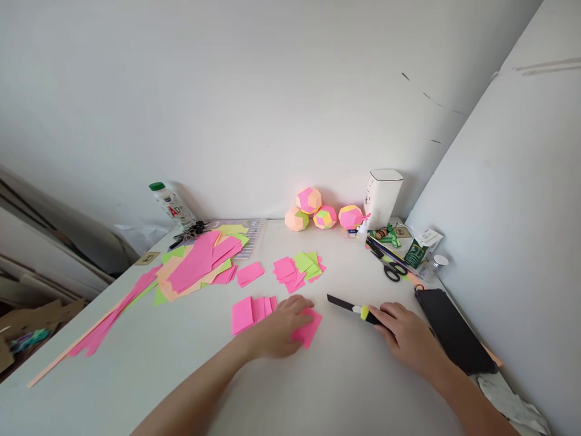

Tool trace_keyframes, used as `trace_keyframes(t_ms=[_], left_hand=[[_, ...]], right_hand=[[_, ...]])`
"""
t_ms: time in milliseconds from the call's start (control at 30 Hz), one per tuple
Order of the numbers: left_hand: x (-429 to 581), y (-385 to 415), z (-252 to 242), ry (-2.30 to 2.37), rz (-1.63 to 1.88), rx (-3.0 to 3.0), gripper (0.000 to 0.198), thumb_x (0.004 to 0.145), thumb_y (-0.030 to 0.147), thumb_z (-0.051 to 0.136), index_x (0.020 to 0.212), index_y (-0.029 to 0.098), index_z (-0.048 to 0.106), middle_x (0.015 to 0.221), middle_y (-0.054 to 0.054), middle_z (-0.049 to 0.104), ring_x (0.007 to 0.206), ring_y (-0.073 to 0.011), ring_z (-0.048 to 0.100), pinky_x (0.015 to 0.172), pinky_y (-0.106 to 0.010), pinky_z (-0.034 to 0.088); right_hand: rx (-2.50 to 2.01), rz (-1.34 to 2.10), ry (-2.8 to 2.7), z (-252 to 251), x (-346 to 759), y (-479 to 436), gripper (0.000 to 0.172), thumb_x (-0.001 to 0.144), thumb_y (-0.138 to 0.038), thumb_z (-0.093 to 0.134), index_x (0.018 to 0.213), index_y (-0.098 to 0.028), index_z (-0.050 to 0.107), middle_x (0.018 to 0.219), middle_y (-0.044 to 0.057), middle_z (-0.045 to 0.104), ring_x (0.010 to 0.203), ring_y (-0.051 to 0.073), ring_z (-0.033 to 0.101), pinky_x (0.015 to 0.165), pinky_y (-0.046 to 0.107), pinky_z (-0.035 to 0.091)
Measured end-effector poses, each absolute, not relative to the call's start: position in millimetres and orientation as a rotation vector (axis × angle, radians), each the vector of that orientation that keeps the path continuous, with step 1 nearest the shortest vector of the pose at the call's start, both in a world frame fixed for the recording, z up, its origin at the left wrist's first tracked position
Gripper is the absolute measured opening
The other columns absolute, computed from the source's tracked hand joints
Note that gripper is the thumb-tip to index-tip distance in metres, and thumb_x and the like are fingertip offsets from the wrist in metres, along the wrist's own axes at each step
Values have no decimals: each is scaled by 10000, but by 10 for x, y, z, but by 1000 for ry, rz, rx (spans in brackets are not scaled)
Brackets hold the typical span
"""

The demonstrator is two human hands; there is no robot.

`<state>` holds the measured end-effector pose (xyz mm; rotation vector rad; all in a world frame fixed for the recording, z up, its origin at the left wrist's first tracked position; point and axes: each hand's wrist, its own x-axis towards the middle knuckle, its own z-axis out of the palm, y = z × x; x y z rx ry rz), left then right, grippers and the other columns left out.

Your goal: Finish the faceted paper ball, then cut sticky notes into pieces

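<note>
My left hand (284,327) rests on the white table with its fingers spread over a pink paper square (310,332). To its left lie a folded pink piece (242,315) and several overlapping pink pieces (262,307). In my right hand (403,333) is a utility knife (364,312) with a yellow and black handle; its long dark blade points left, toward the paper, without touching it. Beyond my left hand lie pink squares (285,270) and green squares (307,263), with another pink piece (249,274) beside them.
Coloured sheets (195,269) and long strips (118,312) cover the left side. Several paper balls (309,200) and a white container (384,197) stand by the wall. Scissors (393,270), a jar (436,267) and a black tablet-like object (455,330) are at right. A bottle (172,206) leans back left.
</note>
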<state>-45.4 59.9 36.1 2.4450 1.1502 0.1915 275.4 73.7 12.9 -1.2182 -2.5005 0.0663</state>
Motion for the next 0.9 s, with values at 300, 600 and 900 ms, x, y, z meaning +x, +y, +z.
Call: trace_keyframes(t_ms=[300,600,900], left_hand=[[-286,637,87,1556,222,2524,208,890,342,556,987,167,611,1108,-145,588,1036,-318,539,861,-500,500],[-289,693,-97,1156,636,2639,317,950,109,338,1062,175,627,1152,-123,621,1102,-242,563,932,-421,517],[-402,725,66,1099,491,2504,275,911,173,447,1137,164,603,1260,-137,558,1165,-250,505,1005,-405,460]], right_hand=[[-1155,130,-2512,133,2764,731,348,930,-190,434,1228,-208,613,995,95,649,880,216,620,730,355,560],[-1101,360,-2638,286,2785,700,355,924,-167,440,1224,-233,617,981,91,644,881,218,600,750,361,535],[-1094,454,-2734,377,2762,663,373,889,-127,475,1203,-230,646,974,91,653,860,216,599,745,353,522]])
